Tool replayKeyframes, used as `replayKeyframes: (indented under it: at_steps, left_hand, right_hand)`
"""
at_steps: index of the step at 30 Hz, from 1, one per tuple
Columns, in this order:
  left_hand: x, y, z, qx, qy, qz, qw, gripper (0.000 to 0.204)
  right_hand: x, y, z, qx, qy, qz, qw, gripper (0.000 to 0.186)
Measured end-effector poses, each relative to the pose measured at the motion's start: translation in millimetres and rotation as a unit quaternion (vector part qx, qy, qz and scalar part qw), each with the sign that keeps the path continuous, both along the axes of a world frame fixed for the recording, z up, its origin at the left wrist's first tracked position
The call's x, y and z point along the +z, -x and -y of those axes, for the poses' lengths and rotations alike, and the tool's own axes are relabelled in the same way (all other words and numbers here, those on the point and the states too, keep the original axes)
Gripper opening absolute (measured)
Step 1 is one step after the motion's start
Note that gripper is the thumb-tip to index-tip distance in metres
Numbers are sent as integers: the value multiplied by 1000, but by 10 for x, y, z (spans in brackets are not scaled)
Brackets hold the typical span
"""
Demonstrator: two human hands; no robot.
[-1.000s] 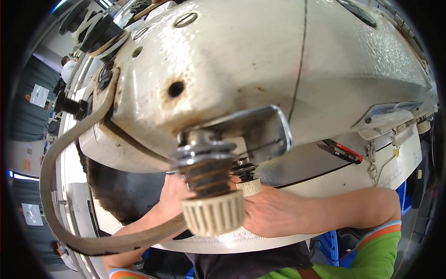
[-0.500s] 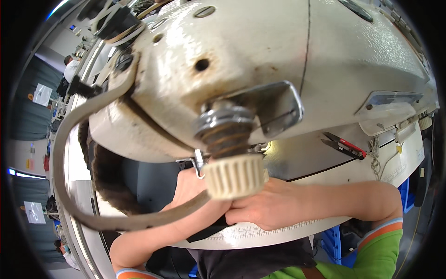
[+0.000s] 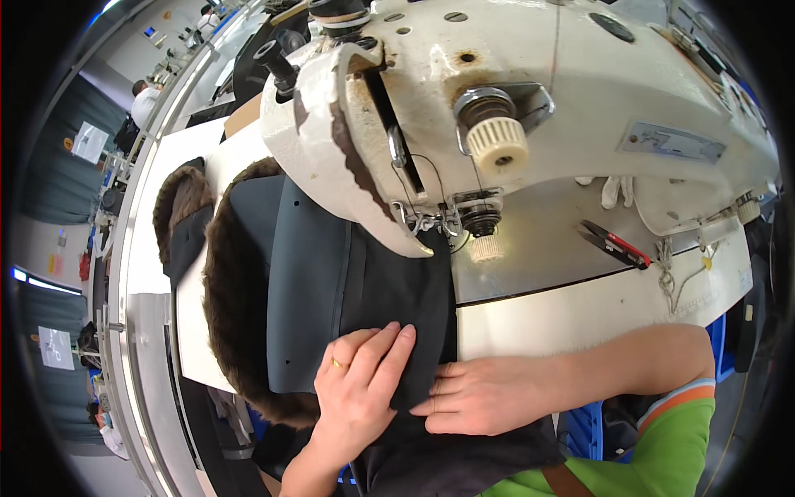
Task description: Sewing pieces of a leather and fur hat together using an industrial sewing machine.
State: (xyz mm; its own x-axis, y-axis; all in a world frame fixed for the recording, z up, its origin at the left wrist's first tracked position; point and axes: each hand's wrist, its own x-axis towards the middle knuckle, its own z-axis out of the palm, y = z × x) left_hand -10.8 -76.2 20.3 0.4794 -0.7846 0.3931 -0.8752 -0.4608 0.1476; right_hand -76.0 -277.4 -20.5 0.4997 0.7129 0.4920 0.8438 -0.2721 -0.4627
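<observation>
My left hand [image 3: 360, 389], a ring on one finger, rests with extended fingers on dark fabric [image 3: 397, 290] joined to a blue-grey panel [image 3: 306, 282] with brown fur trim [image 3: 224, 315]. My right hand [image 3: 480, 393] lies at the fabric's right edge, fingers pointing left and slightly bent, tips touching it. The fabric runs under the needle area [image 3: 426, 219] of a worn cream sewing machine [image 3: 571, 83], which has a ribbed tension knob [image 3: 497, 142]. Red-and-black thread snips [image 3: 617, 246] lie on the metal plate to the right.
A second fur-trimmed piece [image 3: 182, 224] lies on the left of the white tabletop [image 3: 530, 323]. A white glove [image 3: 617, 190] is behind the snips. Blue plastic crates [image 3: 584, 435] are below the table. Two people in white [image 3: 145, 106] work farther off at the left.
The view has pulled back, showing the machine smaller and higher. My hands, earlier partly behind the knob, now show lower down on the dark fabric, which has come into view.
</observation>
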Motion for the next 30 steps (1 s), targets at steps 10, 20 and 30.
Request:
replayKeyframes:
  at_steps: [10,20,30]
  left_hand:
    - [101,-178,230,-29,33,-103,994,50]
    - [48,-296,213,-91,-38,-23,995,87]
    - [171,-348,173,-152,-106,-20,982,85]
  right_hand:
    - [110,162,6,-142,128,231,954,21]
    - [120,218,10,-140,111,244,953,25]
    - [83,200,-14,-130,106,249,954,34]
